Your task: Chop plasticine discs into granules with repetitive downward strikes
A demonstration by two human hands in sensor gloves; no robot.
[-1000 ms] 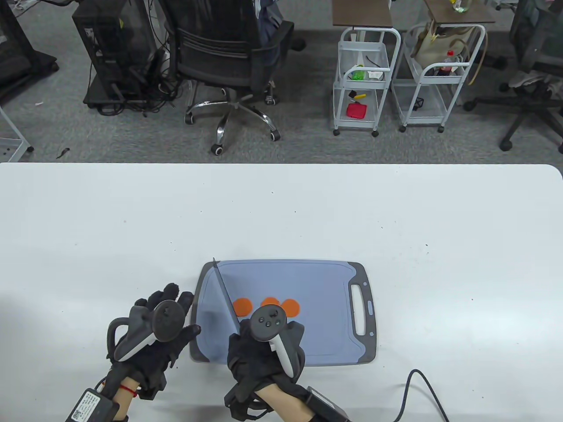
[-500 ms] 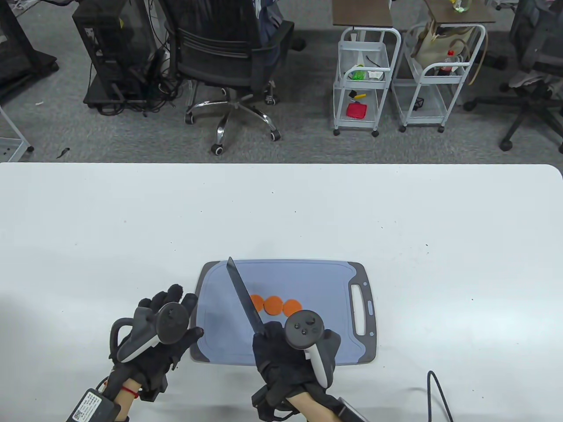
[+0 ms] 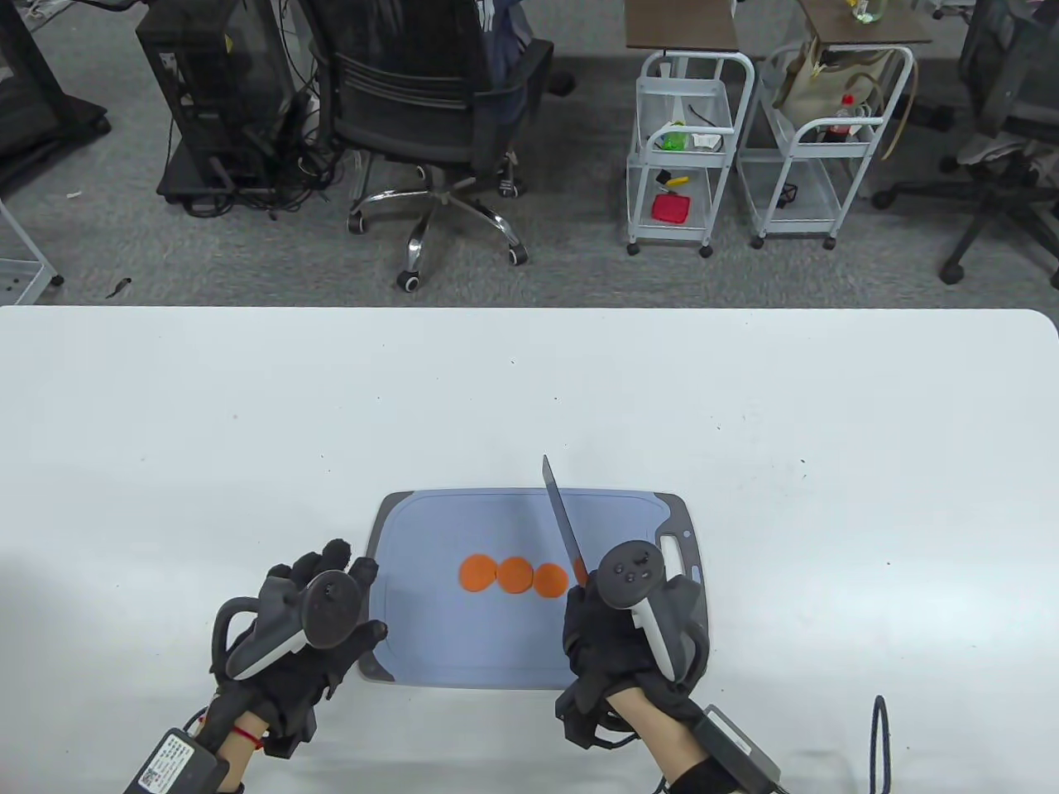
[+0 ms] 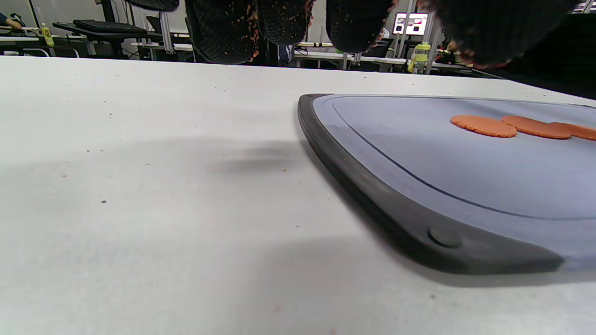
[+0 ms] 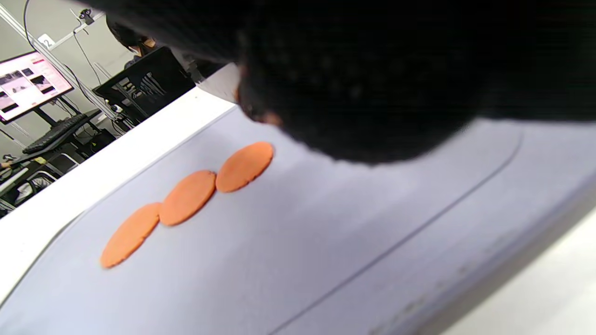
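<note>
Setting: white table (image 3: 529, 397) in an office; swivel chair and wire carts on grey carpet beyond its far edge.

Item 1. Cutting board (image 3: 529, 653), blue-grey with dark rim, at the near edge of the table between the two hands.

Item 2. Plasticine discs (image 3: 514, 575), orange, flat, whole. Three lie in a row mid-board, edges touching; a sliver of a fourth shows beside the blade. No granules present.

Item 3. Knife (image 3: 563, 521), gripped by the right hand (image 3: 633, 637); fingers curled round the handle. Blade runs away from the fingers, tip out past the board's far rim, lying just right of the disc row.

Item 4. Left hand (image 3: 302, 628), holding nothing; fingers loosely spread on the table, fingertips at the board's left rim, thumb on its near-left corner.

Step in hand, by judgement: positioning before the first strike; chopping not begun.

Next move calls for: squaring the blade over the rightmost disc, then short vertical chops working leftward, the left hand steadying the board.
</note>
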